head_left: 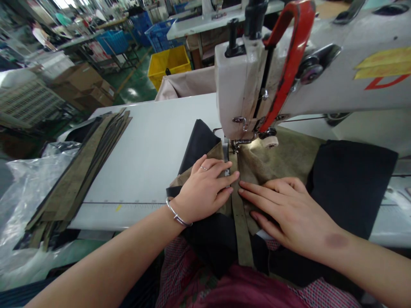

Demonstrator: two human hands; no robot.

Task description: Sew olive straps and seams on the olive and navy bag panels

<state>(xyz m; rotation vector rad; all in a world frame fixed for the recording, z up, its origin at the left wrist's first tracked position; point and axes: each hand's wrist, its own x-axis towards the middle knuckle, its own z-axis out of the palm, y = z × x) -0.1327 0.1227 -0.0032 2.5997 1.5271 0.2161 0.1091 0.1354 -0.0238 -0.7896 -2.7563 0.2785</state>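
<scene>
A long olive-brown fabric strip [243,233] runs from the sewing machine's presser foot [236,147] down toward my lap. It lies over a larger olive-brown fabric piece [292,143] with black fabric [353,184] on the right and more black fabric at the left. My left hand [207,184] rests flat on the work, its fingertips at the strip's left edge just below the foot. From the other side my right hand [279,209] lies with straightened fingers, their tips by the strip's right edge. Neither hand grips anything. The cloth under both palms is hidden.
The white sewing machine head [233,85] with a red lever [289,55] stands over the white table [135,171]. Several olive-brown strips [83,171] are stacked at the left, beside clear plastic wrap [22,192]. Beyond are a yellow bin [170,64] and cardboard boxes [83,85].
</scene>
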